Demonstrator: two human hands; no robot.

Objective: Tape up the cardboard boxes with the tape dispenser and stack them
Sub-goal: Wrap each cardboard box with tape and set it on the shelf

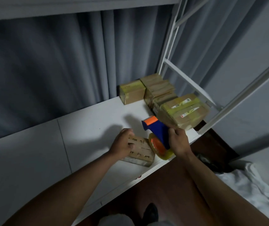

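A small brown cardboard box (pixel 141 152) lies near the front edge of the white table (pixel 84 128). My left hand (pixel 122 144) grips its left side, fingers curled over the top. My right hand (pixel 178 141) holds a blue and orange tape dispenser (pixel 156 129) just right of the box, with its yellowish tape roll (pixel 159 150) against the box's right end. Several taped boxes (pixel 184 110) sit stacked at the table's back right, and another taped box (pixel 133 92) stands by the curtain.
A grey curtain (pixel 57 62) hangs behind the table. A white metal ladder frame (pixel 187 79) rises at the right, close to the stacked boxes. White cloth (pixel 251 181) lies on the floor at the lower right. The table's left half is bare.
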